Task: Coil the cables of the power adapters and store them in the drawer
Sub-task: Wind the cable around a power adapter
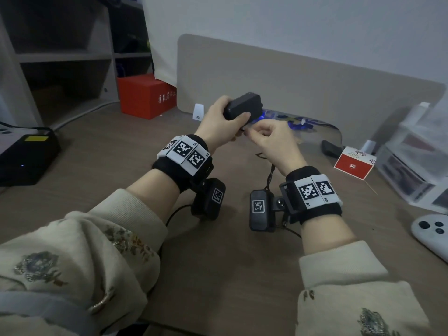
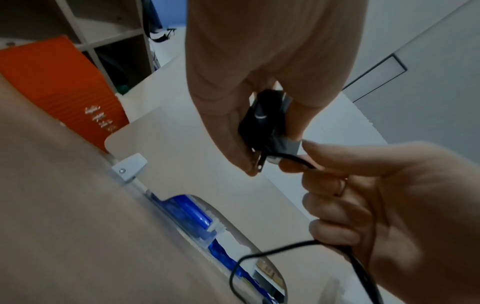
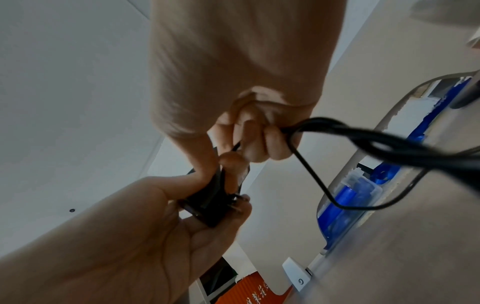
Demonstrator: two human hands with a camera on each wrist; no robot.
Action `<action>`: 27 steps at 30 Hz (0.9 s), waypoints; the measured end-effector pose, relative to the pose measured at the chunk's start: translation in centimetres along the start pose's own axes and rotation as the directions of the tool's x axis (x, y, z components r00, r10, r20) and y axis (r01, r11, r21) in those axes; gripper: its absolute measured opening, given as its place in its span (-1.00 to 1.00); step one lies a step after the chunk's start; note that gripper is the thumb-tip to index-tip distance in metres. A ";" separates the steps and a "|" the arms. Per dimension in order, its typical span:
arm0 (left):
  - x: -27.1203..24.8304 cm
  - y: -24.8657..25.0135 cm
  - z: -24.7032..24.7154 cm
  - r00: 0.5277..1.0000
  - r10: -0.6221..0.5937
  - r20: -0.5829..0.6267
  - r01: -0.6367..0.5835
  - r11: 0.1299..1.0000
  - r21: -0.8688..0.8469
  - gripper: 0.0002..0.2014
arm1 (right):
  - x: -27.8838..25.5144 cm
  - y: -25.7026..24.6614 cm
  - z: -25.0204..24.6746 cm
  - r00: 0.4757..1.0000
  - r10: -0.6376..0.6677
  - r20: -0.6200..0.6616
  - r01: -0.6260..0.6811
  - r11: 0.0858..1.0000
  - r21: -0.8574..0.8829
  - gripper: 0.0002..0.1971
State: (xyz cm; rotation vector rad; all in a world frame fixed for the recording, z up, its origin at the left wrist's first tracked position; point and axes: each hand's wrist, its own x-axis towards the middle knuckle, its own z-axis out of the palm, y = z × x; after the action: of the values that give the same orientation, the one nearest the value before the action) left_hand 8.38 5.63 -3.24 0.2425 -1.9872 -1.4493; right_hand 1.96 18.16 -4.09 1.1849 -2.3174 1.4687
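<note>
1. "R1" and "R2" are printed in small black letters on the white marker band (image 1: pixel 315 191) on the right wrist
2. "L1" shows at the edge of the white marker band (image 1: pixel 185 151) on the left wrist
3. The red box (image 1: pixel 146 95) left of the held adapter carries white characters, too blurred to read
</note>
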 end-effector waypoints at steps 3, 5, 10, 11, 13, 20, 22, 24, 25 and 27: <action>0.4 -0.1 -0.9 0.999 0.027 0.032 -0.032 0.986 0.166 -0.74 | 0.1 0.4 0.0 0.997 0.011 0.080 -0.011 1.000 -0.005 -0.85; 0.5 0.0 -1.3 0.996 -0.002 0.085 -0.016 0.976 0.216 -0.73 | 0.2 0.4 0.0 0.998 0.014 0.064 -0.011 0.999 -0.050 -0.84; 0.3 1.2 -2.5 0.918 -0.274 0.286 0.151 0.910 0.386 -0.85 | 0.0 0.0 -1.3 0.992 -0.007 0.123 0.010 1.000 -0.023 -0.88; 0.2 1.3 -2.7 0.892 -0.323 0.316 0.196 0.907 0.374 -0.86 | 0.1 0.1 -1.5 0.993 -0.014 0.115 0.014 1.000 0.000 -0.87; 0.0 1.4 -2.9 0.850 -0.382 0.364 0.263 0.904 0.336 -0.86 | 0.1 0.1 -1.8 0.995 -0.040 0.094 0.035 0.998 0.052 -0.84; -0.9 2.0 -3.7 0.719 -0.402 0.567 0.337 0.915 0.222 -0.77 | 0.1 0.1 -2.3 0.997 -0.079 0.022 0.072 0.970 0.232 -0.73; -1.1 2.1 -4.0 0.711 -0.374 0.595 0.333 0.925 0.183 -0.78 | -0.1 -0.2 -2.4 0.996 -0.092 -0.015 0.093 0.952 0.290 -0.76; -1.2 2.1 -4.2 0.681 -0.355 0.640 0.313 0.932 0.184 -0.76 | -0.2 0.0 -2.5 0.994 -0.102 -0.048 0.111 0.959 0.263 -0.79; -1.3 2.2 -4.3 0.661 -0.343 0.667 0.297 0.936 0.188 -0.74 | -0.2 0.2 -2.4 0.994 -0.099 -0.046 0.107 0.965 0.240 -0.79; -1.3 2.5 -4.2 0.615 -0.332 0.715 0.253 0.942 0.220 -0.72 | -0.1 0.5 -2.1 0.996 -0.078 -0.033 0.083 0.976 0.203 -0.84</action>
State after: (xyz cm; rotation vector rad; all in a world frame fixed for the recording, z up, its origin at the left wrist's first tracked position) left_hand 12.52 3.92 -0.81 -0.0089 -2.7949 -1.8639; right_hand 1.13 20.05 -3.37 1.2850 -2.1160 1.7143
